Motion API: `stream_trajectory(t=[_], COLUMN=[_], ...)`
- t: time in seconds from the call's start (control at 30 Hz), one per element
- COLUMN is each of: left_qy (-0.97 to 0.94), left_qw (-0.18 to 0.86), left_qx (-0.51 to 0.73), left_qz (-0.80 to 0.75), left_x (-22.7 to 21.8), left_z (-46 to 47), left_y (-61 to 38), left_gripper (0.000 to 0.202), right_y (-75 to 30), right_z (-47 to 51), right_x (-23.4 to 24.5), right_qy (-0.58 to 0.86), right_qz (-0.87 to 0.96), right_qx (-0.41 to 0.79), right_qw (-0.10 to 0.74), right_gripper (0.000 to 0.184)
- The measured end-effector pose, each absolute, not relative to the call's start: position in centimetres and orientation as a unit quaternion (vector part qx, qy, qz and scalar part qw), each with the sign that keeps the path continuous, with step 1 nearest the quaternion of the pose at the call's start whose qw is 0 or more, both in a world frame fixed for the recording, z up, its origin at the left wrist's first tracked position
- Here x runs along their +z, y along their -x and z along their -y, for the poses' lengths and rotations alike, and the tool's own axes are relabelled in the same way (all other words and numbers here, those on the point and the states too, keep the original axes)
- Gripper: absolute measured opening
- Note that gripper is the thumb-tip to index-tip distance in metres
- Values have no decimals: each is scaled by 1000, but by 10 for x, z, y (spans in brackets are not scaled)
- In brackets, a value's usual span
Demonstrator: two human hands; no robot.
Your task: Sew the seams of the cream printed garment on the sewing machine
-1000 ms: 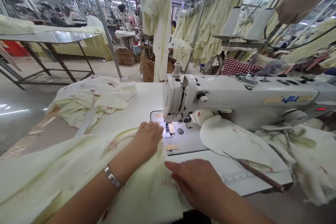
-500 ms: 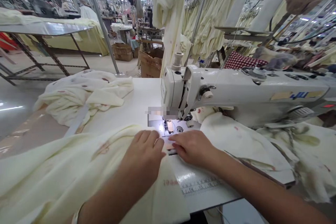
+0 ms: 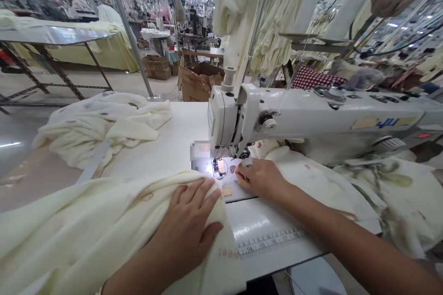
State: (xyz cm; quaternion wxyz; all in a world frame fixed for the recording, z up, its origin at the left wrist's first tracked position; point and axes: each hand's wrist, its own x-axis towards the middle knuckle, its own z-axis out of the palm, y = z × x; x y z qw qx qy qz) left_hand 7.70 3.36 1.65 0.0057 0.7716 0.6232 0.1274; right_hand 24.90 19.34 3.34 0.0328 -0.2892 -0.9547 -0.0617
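Observation:
My left hand [image 3: 190,221] lies flat with spread fingers on a pale cream cloth [image 3: 93,226]. The cloth covers the front left of the table, its edge just left of the lit presser foot [image 3: 218,166]. At the right of the foot, my right hand [image 3: 265,179] rests low over the metal bed plate [image 3: 238,191]. Its thumb and fingertips are pressed together; anything thin between them is too small to see. Above both hands stands the head of a white sewing machine [image 3: 224,117].
A crumpled cream garment [image 3: 100,124] lies at the table's left. More printed cloth [image 3: 311,179] is bunched under the machine arm [image 3: 311,113]. A printed ruler [image 3: 270,242] runs along the front edge. Beyond stand a cardboard box [image 3: 199,84] and hanging garments [image 3: 287,23].
My left hand has gone from curled fingers to a flat, spread palm on the cloth. My right hand has shifted right from in front of the foot, its fingertips drawing together.

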Motion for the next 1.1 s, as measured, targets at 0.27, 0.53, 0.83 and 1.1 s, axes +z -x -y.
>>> stream_trajectory(t=[0.27, 0.53, 0.83, 1.1], left_qy=[-774, -791, -791, -815], left_qw=[53, 39, 35, -37], left_qx=[130, 122, 106, 187], left_qz=[-618, -599, -602, -548], left_x=[19, 20, 15, 17], left_z=[-68, -67, -80, -66], left_y=[-58, -48, -43, -65], left_gripper=[42, 42, 43, 23], right_y=[-236, -240, -235, -248], right_z=[-215, -205, -222, -199], right_x=[22, 20, 20, 17], right_qy=[323, 284, 345, 170], right_qz=[941, 954, 929, 979], right_qx=[-69, -24, -42, -5], right_qw=[71, 99, 129, 108], right_gripper=[20, 19, 12, 23])
